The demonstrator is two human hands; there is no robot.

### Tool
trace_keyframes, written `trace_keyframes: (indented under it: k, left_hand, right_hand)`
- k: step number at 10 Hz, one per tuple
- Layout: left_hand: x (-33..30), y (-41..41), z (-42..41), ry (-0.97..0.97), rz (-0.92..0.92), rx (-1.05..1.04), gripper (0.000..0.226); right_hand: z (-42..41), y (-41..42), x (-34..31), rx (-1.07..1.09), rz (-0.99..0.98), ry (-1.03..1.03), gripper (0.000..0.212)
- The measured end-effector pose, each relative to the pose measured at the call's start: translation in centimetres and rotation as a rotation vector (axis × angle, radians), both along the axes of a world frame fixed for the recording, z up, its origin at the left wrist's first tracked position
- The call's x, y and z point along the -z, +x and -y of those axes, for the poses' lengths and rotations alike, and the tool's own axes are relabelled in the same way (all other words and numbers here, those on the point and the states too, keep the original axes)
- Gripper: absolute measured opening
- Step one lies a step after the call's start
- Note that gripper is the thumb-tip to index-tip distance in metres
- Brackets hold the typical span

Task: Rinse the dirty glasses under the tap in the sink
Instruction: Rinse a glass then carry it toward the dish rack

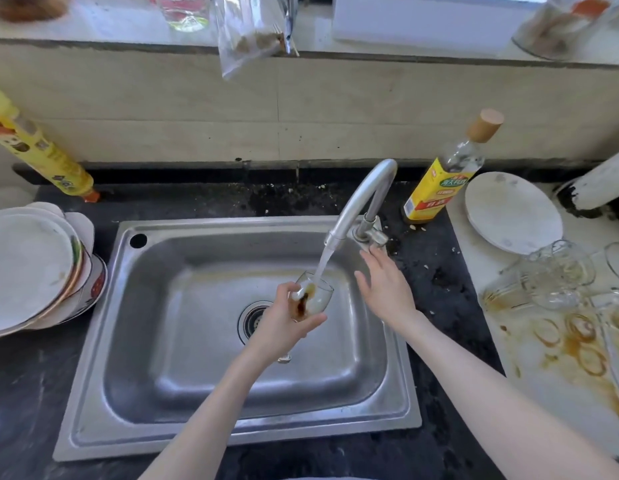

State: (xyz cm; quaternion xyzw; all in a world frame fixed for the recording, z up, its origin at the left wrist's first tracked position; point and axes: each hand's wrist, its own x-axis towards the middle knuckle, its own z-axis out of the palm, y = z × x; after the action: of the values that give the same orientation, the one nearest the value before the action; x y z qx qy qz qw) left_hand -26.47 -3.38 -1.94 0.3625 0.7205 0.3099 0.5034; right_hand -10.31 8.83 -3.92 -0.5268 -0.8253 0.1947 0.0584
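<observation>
Over the steel sink (155,375), my left hand (283,327) grips a stemmed glass (316,296) with brown residue inside. Its mouth is tilted up toward the tap (360,199). Water runs from the spout into the glass. My right hand (387,289) hovers just below the tap's handle (373,237), fingers straight and relaxed, holding nothing. Several other dirty glasses (550,275) lie on the stained white board at the right.
A stack of plates and bowls (34,268) sits left of the sink. A yellow bottle (37,147) leans at the back left. A yellow-labelled bottle (446,178) and a white plate (512,213) stand right of the tap. Brown rings stain the board (571,344).
</observation>
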Motion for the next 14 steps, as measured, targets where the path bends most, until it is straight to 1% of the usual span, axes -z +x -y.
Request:
trace_keyframes:
  k: [1, 2, 3, 4, 5, 6, 7, 8, 9, 10, 11, 12, 13, 14]
  left_hand:
    - [0.1, 0.0, 0.1, -0.017, 0.039, -0.025, 0.054]
    - [0.3, -0.3, 0.3, -0.076, 0.260, -0.193, 0.050]
    - [0.5, -0.8, 0.4, -0.206, 0.596, -0.353, 0.046]
    - [1.0, -0.6, 0.1, -0.367, 0.857, -0.546, 0.037]
    - [1.9, -0.2, -0.5, -0.489, 0.937, -0.608, 0.041]
    - [1.8, 0.6, -1.3, -0.575, 0.877, -0.550, 0.037]
    - [1.7, 1.6, -2.3, -0.583, 0.763, -0.521, 0.042]
    - [1.9, 1.7, -2.9, -0.481, 0.765, -0.438, 0.048]
    - [2.1, 0.7, -3.2, -0.234, 0.912, -0.304, 0.055]
    - [1.7, -0.4, -3.6, 0.023, 1.224, -0.257, 0.047]
    - [1.9, -0.1, -4.8, -0.019, 1.095, -0.323, 0.030]
    - [3.8, 0.9, -5.6, -0.139, 0.766, -0.506, 0.023]
    - [4.7, 1.1, -5.2, -0.119, 0.558, -0.567, 0.023]
    - [2.8, -0.1, -4.9, 0.007, 0.992, -0.329, 0.033]
  right_hand:
    - [0.1, -0.2, -0.5, 0.019, -0.021, -0.043, 0.049]
    - [1.5, -0.4, -0.9, 0.050, -0.086, -0.030, 0.047]
    - [4.0, -1.2, -1.1, 0.108, -0.179, -0.199, 0.040]
    - [6.0, -2.4, -1.4, 0.338, -0.303, -0.714, 0.032]
    - [7.1, -3.2, -2.6, 0.488, -0.451, -1.124, 0.027]
    - [7.2, -3.6, -3.0, 0.358, -0.310, -1.077, 0.029]
    - [7.0, -3.9, -3.3, 0.277, -0.305, -1.055, 0.024]
    - [7.2, -3.9, -3.3, 0.397, -0.456, -1.051, 0.014]
    - [6.8, -3.2, -3.2, 0.566, -0.763, -1.305, 0.023]
    - [6.5, -2.7, -4.2, 0.675, -1.127, -1.712, 0.018]
    - [6.1, -3.3, -4.2, 0.620, -0.981, -1.526, 0.018]
    - [6.3, -3.9, -3.1, 0.071, -0.005, -0.589, 0.029]
    - [6.6, -4.0, -2.4, 0.044, -0.048, -0.537, 0.029]
    - [5.8, -3.8, -3.2, 0.517, -0.863, -1.482, 0.023]
